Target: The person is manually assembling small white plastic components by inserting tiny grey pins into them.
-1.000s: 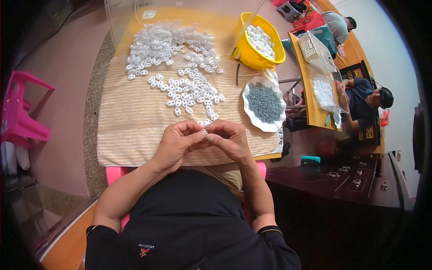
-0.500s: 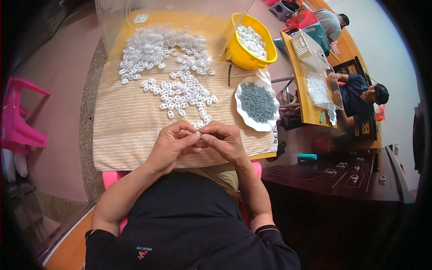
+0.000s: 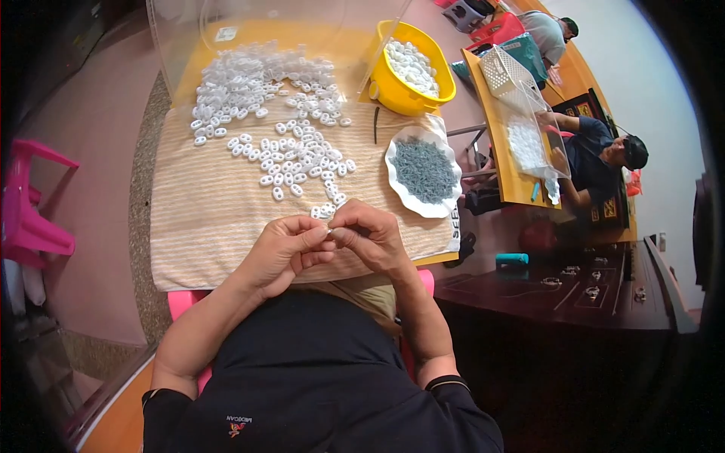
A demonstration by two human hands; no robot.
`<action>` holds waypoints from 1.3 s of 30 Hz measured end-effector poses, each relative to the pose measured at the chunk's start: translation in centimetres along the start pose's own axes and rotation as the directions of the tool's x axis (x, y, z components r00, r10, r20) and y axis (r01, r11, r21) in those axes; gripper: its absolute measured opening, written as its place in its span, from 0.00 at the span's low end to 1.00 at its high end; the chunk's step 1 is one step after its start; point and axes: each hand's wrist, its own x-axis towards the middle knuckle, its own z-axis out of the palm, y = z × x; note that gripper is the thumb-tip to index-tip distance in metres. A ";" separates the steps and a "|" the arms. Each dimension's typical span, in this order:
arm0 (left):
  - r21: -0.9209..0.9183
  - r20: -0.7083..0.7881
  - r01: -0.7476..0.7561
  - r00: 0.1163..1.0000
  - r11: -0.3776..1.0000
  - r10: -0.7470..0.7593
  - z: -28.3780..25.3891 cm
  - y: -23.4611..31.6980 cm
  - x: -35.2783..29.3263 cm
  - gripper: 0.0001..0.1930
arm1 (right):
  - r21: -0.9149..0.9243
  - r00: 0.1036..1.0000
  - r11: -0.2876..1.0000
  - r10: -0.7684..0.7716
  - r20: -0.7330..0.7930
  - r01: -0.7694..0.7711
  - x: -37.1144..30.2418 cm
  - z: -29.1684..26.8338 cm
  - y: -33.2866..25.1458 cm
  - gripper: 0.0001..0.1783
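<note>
Close to my body, over the front of the striped towel, my left hand [image 3: 288, 245] and my right hand [image 3: 371, 238] meet fingertip to fingertip. Both are closed in a pinch around a small white plastic piece [image 3: 329, 231], which the fingers mostly hide. Just beyond the fingertips lies a small cluster of white oval two-hole plastic pieces [image 3: 326, 211]. A looser spread of the same pieces [image 3: 291, 157] covers the middle of the towel. To the right of my hands stands a white scalloped plate [image 3: 393, 179] full of small grey-blue pins [image 3: 427, 171].
A heap of white pieces [image 3: 242, 75] lies by a clear plastic panel [image 3: 279, 23] at the far side. A yellow tub [image 3: 389, 89] holds white parts; a thin black strip [image 3: 375, 124] lies near it. At right, another person [image 3: 593, 155] works at a second table [image 3: 498, 177].
The whole view has shifted slightly. My fingers have moved a little around the small piece, uncovering more of the cluster beyond them. Both hands keep their pinch.
</note>
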 end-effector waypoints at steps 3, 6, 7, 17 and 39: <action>0.010 0.003 0.006 1.000 1.000 -0.006 -0.3 -0.1 0.0 0.06 | -0.038 0.999 0.998 -0.046 0.009 0.047 0.1 -0.2 -0.1 0.06; 0.013 -0.008 -0.013 1.000 1.000 0.013 -0.2 -0.1 0.0 0.08 | -0.178 0.995 0.978 -0.101 0.024 0.104 0.1 -0.3 -0.8 0.07; 0.007 -0.016 -0.030 0.999 1.000 0.031 -0.2 -0.1 0.0 0.10 | -0.259 0.992 0.957 -0.127 0.025 0.129 0.2 -0.4 -1.1 0.08; 0.051 -0.080 -0.016 0.997 0.999 0.020 0.4 0.0 -0.1 0.09 | -0.807 0.910 0.497 -0.079 -0.407 -0.318 -1.7 -9.0 -0.4 0.08; 0.062 -0.085 -0.001 0.996 0.998 0.006 0.6 -0.4 -0.1 0.07 | -0.903 0.942 0.279 0.018 -0.336 -0.327 -0.9 -10.7 0.6 0.07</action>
